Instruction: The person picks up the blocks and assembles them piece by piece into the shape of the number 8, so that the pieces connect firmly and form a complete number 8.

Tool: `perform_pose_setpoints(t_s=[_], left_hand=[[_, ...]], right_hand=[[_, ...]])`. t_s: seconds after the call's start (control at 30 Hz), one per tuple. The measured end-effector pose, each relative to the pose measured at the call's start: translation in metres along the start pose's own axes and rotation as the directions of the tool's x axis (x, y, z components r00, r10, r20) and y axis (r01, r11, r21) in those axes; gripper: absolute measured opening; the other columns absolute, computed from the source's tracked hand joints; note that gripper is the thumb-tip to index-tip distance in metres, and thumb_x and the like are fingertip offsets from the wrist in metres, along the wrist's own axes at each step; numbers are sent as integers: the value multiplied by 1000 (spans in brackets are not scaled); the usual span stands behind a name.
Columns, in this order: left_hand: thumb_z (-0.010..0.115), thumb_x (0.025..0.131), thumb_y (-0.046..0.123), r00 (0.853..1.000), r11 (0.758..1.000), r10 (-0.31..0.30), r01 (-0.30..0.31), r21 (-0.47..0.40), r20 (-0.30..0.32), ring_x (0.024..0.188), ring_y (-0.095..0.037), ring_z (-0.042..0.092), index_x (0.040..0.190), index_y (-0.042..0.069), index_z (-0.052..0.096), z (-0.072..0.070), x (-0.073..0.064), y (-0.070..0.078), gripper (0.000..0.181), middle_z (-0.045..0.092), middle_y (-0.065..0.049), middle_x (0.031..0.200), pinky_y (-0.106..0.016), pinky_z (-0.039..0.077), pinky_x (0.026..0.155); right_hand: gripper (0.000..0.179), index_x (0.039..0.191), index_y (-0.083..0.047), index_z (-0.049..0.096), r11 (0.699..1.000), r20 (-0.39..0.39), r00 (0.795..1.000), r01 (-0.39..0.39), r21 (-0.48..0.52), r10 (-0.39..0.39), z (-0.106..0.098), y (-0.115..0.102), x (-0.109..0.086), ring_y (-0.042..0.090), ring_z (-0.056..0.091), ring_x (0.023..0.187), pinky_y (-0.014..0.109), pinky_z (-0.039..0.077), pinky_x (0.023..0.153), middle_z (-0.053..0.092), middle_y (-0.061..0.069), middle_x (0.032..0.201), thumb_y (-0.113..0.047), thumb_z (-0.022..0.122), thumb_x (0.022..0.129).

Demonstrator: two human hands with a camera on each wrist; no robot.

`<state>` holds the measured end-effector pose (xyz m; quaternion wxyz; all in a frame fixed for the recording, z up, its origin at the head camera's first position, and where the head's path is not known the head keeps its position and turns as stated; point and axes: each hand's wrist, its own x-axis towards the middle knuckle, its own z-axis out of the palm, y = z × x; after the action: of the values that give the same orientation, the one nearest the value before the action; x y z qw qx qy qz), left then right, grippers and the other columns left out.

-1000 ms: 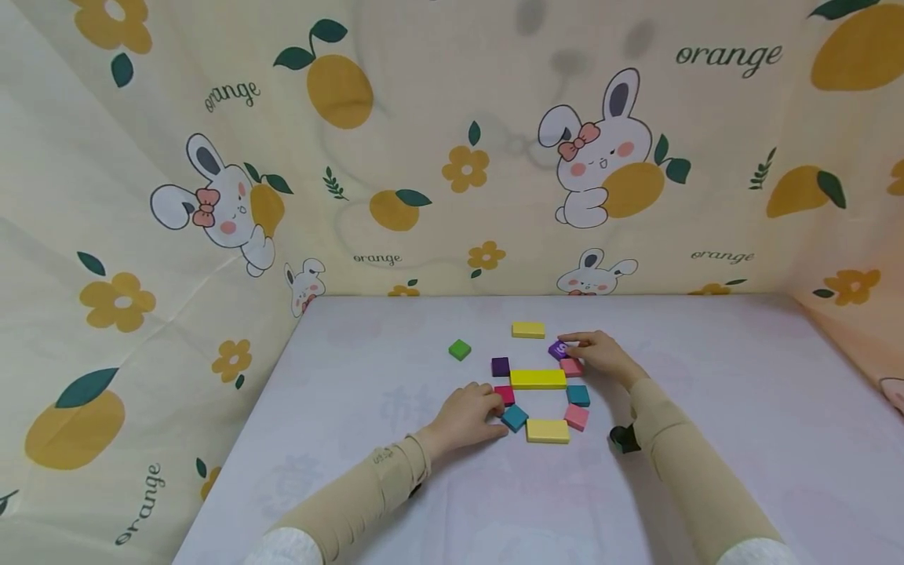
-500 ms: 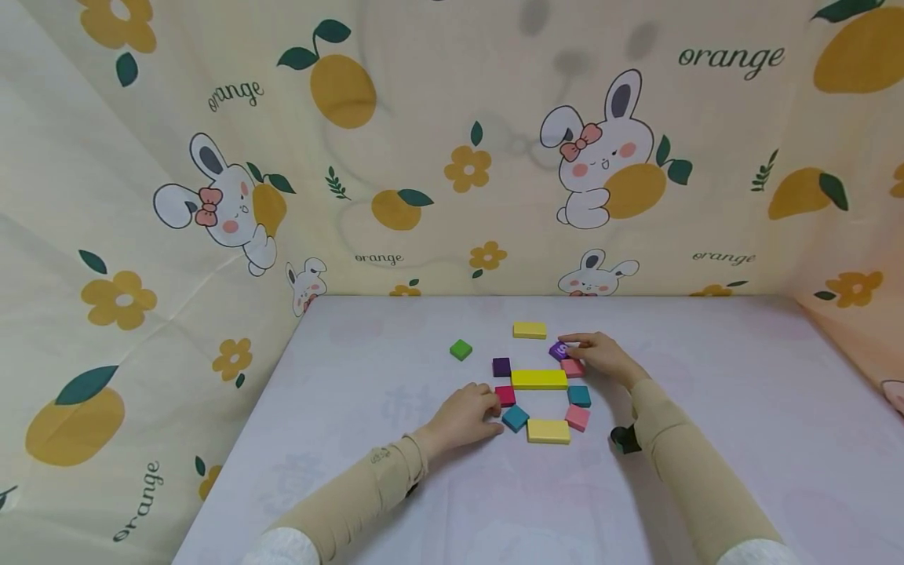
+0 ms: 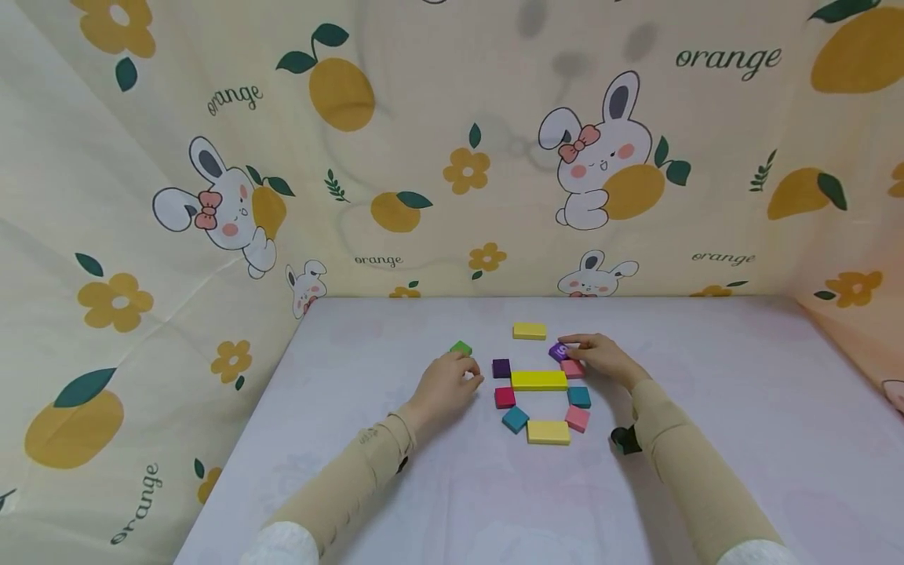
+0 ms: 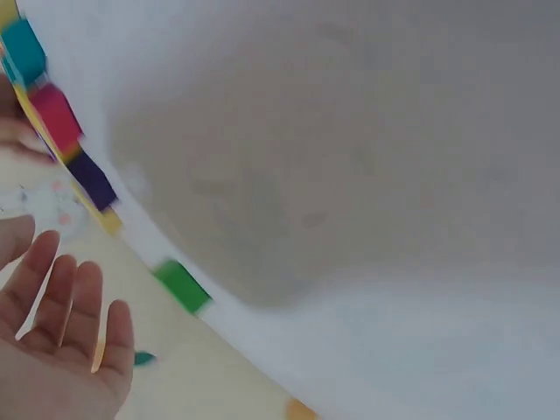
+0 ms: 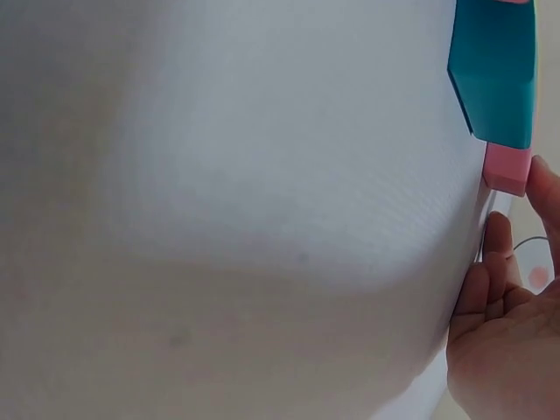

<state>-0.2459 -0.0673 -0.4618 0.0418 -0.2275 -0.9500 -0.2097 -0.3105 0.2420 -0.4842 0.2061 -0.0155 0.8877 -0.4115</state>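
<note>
My left hand (image 3: 446,386) is over the cloth left of the blocks, fingers loosely bent and holding nothing. Its fingertips are near a green block (image 3: 461,347), which they partly hide in the head view. In the left wrist view the fingers of the left hand (image 4: 66,341) are spread, apart from the green block (image 4: 182,285). At the far right of the arrangement, my right hand (image 3: 606,357) pinches a purple block (image 3: 559,351) with a white mark. That purple block touches or nearly touches a pink block (image 3: 573,369). The right wrist view shows the thumb close to the pink block (image 5: 507,168).
A long yellow block (image 3: 539,381) lies mid-arrangement, with dark purple (image 3: 501,368), red (image 3: 504,398) and teal (image 3: 515,420) blocks to its left. Teal (image 3: 579,397) and pink (image 3: 577,419) blocks stand right. Pale yellow blocks lie in front (image 3: 548,432) and behind (image 3: 530,331).
My left hand has left the red and teal blocks and moved back and left to the green block. The right hand stays at the purple block.
</note>
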Motion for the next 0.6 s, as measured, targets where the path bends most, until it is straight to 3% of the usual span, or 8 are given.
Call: perform_pose_setpoints(t_s=[0.1,0.23,0.43,0.6], left_hand=[[61,89,23,997,1000,-18,19,4,-77,84,-14,58,92,12,68,-3,10,-11,13,62,-1,96,-28,48,75],[62,89,21,987,996,-83,81,-24,-134,81,-17,57,94,11,67,-4,21,-24,13,60,-3,98,-30,46,72],[60,89,22,979,989,-149,146,-35,-141,81,-18,57,97,10,67,0,29,-36,16,59,-5,103,-34,47,75],[59,90,24,973,977,-208,202,-71,-102,89,-22,61,102,7,65,5,33,-39,22,60,-9,104,-37,49,77]], right_hand=[[46,138,-17,45,1000,5,1000,-4,15,4,-1,1,-1,36,36,114,49,36,93,43,23,132,-32,50,95],[48,141,-19,41,999,11,1000,-17,48,17,-2,3,-2,39,32,121,57,31,101,36,24,141,-34,48,96],[48,143,-19,37,995,19,1000,-18,100,16,-2,7,-1,44,18,135,65,16,107,22,20,152,-34,44,97],[49,142,-19,38,996,22,1000,-10,87,8,-1,8,0,43,22,131,65,19,106,24,22,150,-37,45,97]])
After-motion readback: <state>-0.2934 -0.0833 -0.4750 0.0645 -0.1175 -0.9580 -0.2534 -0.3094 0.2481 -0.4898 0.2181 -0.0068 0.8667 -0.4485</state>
